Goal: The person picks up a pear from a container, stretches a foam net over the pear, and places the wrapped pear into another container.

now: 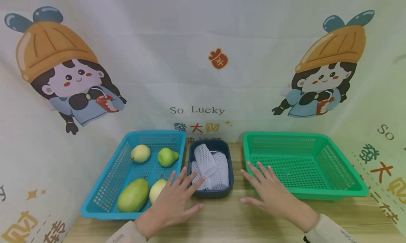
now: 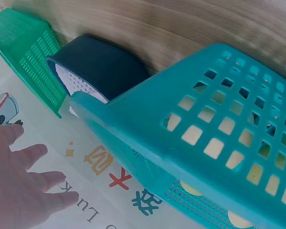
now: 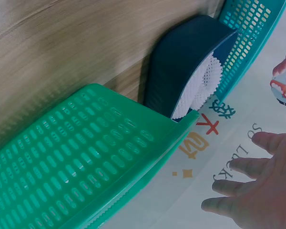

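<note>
The left hand (image 1: 177,202) has spread fingers and holds nothing. It hides part of a round yellow fruit (image 1: 156,192) in the blue plastic basket (image 1: 108,215) on the left. The right hand (image 1: 271,189), also spread and holding nothing, covers a bit of the green plastic basket (image 1: 291,174), full of little holes. Both sleeves (image 1: 328,229) are cut off. Between the baskets, bumpy white net tubes (image 1: 222,170) overlap in a dark, round-cornered box (image 1: 214,194). A big oval green fruit (image 1: 133,196) lies near left.

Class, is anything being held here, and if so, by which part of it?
Nothing is held: the left grip and the right grip are both spread and empty.
</note>
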Demonstrator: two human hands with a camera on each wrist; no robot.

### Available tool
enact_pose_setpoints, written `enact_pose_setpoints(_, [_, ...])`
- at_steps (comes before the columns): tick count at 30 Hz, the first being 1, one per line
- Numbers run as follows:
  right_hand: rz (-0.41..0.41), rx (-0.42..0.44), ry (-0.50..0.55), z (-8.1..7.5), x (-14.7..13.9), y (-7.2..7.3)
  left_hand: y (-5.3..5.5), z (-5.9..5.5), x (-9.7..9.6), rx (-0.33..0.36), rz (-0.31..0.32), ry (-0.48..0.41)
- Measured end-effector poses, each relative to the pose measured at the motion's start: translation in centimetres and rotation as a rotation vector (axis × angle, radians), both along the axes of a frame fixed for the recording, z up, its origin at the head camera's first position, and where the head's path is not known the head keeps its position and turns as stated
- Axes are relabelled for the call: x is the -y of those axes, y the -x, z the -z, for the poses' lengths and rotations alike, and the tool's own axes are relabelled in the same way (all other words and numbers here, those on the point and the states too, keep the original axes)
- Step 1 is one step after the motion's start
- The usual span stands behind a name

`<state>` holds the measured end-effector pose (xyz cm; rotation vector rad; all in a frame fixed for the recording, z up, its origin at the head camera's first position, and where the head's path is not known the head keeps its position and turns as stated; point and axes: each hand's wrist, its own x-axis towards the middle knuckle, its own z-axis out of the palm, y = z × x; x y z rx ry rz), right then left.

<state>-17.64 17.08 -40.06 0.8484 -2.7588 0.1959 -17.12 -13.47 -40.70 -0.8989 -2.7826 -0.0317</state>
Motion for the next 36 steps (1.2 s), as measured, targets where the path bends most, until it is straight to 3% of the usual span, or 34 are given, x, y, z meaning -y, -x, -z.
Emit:
enact_pose_setpoints(7, [-0.007, -0.032, 0.024, 0.0, -0.2, -0.1, -0.4, -0.2, 0.4, -0.005, -0.007, -0.005])
enact_pose_setpoints(20, [0.069, -0.089, 0.033, -0.2, -1.2, 0.3, -0.5, -0.3, 1.1, -0.069, -0.032, -0.047])
enact_pose_setpoints(32, [0.109, -0.070, -0.006, 0.7, -2.5, 0.5, -0.2, -1.1, 1.2, -0.064, -0.049, -0.071])
enact_pose_setpoints(36, [0.102, -0.069, 0.024, 1.0, -2.8, 0.5, -0.2, -1.1, 1.1, -0.063, -0.048, -0.078])
